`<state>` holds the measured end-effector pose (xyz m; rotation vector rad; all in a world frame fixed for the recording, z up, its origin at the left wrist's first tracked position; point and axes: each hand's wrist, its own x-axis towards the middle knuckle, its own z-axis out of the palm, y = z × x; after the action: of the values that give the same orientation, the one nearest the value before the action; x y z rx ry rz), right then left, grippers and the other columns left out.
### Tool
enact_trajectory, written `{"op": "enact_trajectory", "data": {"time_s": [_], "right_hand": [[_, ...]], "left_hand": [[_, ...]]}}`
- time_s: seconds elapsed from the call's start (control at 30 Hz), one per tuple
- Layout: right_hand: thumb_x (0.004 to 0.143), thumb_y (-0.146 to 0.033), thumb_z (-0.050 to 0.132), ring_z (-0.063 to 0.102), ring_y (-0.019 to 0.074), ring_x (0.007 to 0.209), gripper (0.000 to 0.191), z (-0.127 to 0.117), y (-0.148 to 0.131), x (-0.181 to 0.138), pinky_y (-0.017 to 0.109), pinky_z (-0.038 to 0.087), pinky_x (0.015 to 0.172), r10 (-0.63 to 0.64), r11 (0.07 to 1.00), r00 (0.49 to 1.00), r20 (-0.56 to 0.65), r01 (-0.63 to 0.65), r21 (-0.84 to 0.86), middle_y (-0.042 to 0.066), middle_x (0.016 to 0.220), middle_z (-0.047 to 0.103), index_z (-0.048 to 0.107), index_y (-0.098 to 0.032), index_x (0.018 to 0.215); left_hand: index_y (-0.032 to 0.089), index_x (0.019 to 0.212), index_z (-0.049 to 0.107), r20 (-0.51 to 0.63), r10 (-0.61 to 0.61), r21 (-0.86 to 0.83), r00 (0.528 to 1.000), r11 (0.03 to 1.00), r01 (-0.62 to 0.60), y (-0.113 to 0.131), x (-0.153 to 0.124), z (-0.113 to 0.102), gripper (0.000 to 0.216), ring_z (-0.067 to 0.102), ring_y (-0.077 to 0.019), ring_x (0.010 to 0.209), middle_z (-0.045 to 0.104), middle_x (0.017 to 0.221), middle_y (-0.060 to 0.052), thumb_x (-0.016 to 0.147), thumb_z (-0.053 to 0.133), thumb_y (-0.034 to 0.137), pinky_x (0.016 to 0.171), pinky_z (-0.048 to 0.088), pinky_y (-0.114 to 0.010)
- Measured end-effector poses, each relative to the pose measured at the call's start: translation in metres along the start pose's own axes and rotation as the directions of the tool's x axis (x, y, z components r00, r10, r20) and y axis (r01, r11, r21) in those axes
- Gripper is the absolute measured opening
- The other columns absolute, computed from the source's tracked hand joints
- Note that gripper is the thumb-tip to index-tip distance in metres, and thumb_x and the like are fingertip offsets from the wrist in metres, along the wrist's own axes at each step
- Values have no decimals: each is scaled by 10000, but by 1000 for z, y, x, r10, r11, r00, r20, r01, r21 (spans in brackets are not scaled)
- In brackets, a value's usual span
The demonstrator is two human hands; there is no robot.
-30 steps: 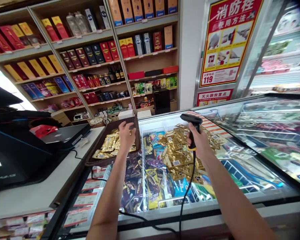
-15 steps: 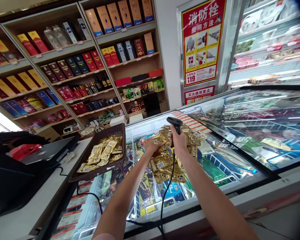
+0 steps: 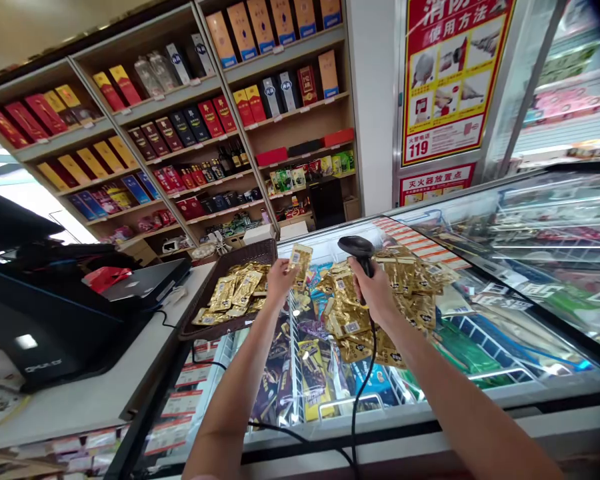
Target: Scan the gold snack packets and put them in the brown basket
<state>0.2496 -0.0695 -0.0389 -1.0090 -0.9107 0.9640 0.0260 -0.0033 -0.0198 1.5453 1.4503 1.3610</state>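
Between the fingers of my left hand (image 3: pixel 280 280) is a gold packet (image 3: pixel 301 259), raised beside the basket with its pale label side showing. My right hand (image 3: pixel 375 290) grips a black barcode scanner (image 3: pixel 357 248) by its handle, and the scanner's cable trails down to the front edge. Under and around the right hand lies a heap of gold packets (image 3: pixel 353 327) on the freezer's glass top. To the left, a brown woven basket (image 3: pixel 193 327) holds more gold packets (image 3: pixel 235 293).
Bagged goods in white wire baskets (image 3: pixel 330 403) show through the glass of the chest freezer. A black checkout machine (image 3: pixel 45 320) stands on the left counter (image 3: pixel 80 393). Shelves of boxed bottles (image 3: pixel 180 127) and a red fire-hydrant poster (image 3: pixel 450 87) are behind.
My left hand has lifted a gold packet off the heap and carried it left toward the basket. The right hand still grips the scanner. The view has swung left.
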Motion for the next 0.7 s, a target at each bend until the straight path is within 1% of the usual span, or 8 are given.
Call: {"op": "enact_trajectory", "data": {"time_s": [0.07,0.13,0.2,0.23,0.33,0.43,0.57,0.7], "right_hand": [[792,-659,712,402,100,371,458,7,-2,-9,236,302,343,9,1000,999,41,-9,-15,-75,513,479,505,-250,800],[805,-644,712,385,93,379,440,13,-5,-18,228,301,353,19,1000,992,127,-18,-15,-79,518,477,527,-245,827],[818,-634,705,372,87,382,429,18,-8,-27,222,295,360,31,1000,975,220,-30,-3,-83,516,472,541,-240,859],[823,-628,702,370,85,383,424,20,-9,-31,220,294,364,31,999,964,262,-32,0,-84,515,470,548,-236,873],[830,-611,700,372,82,382,417,23,-11,-40,218,289,367,19,1000,930,368,-17,-8,-84,517,469,566,-225,912],[820,-592,715,359,73,378,410,24,-10,-44,212,274,362,15,1000,902,431,-13,-7,-87,519,461,573,-222,923],[811,-571,733,367,69,389,392,24,-10,-46,207,279,370,28,999,892,452,-36,8,-82,539,480,571,-225,901],[787,-580,742,373,73,386,402,23,-11,-46,211,280,368,46,998,894,445,-58,13,-79,545,493,565,-228,867]], "left_hand": [[179,962,694,-16,29,-94,999,995,-30,6,4,-24,366,682,-214,845,763,987,-90,713,798,426,727,483,-293],[181,987,715,-58,47,-156,997,986,-56,6,7,-43,436,675,-210,851,764,985,-77,674,812,467,740,477,-289],[181,994,726,-85,34,-195,996,980,-50,3,9,-55,475,666,-206,854,762,984,-70,638,822,480,750,471,-288],[181,987,728,-79,18,-208,997,977,-34,1,10,-59,483,662,-207,845,760,972,-67,623,824,484,745,469,-289],[182,965,734,-22,-12,-214,1000,977,7,-4,11,-63,475,656,-213,823,759,928,-61,604,823,478,733,464,-295],[176,936,739,3,9,-196,1000,981,-8,-3,9,-63,417,650,-211,849,758,918,-58,621,815,438,769,459,-293],[173,916,729,-5,0,-184,1000,983,-1,2,6,-62,338,636,-193,841,751,901,-53,662,787,389,772,448,-280],[175,909,729,-1,3,-174,1000,985,-3,3,4,-62,328,630,-187,837,745,902,-51,673,785,395,773,441,-276]]}}
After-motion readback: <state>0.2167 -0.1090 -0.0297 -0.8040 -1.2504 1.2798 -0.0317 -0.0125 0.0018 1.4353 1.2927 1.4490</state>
